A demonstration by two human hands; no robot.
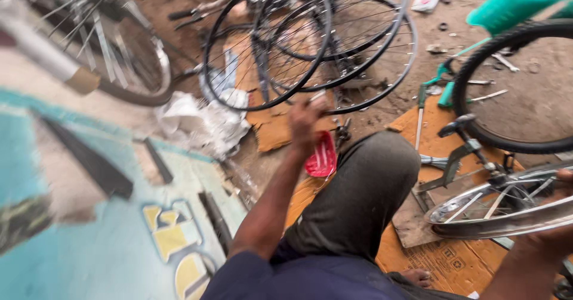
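The person sat on flattened brown cardboard sheets (pixel 453 264) spread over the dirt floor (pixel 537 97), one knee in grey trousers (pixel 364 192) raised. The right hand (pixel 567 216) showed only at the picture's edge, wrapped on the shiny silver metal bicycle rim (pixel 501 207) at its near side; how tightly the fingers closed could not be told, as most of the hand was out of view. The rim lay nearly flat, low at the person's right, its long spread running left to right across the cardboard, with a few spokes and a hub visible inside.

The left hand (pixel 307 121) was raised ahead of the knee, blurred, fingers curled around something small and pale; what it was could not be made out. Just beneath it lay a small red plastic tray (pixel 322 155).

The rim looked stiff and light, smooth and likely slippery on its polished face, and probably easy to bend out of true, so a grip across the rim wall or at the hub would seem safest.

Beyond stood leaning black bicycle wheels with thin spokes (pixel 310 43), crumpled white paper (pixel 203 121) and a teal bicycle frame with black tyre (pixel 513 85).
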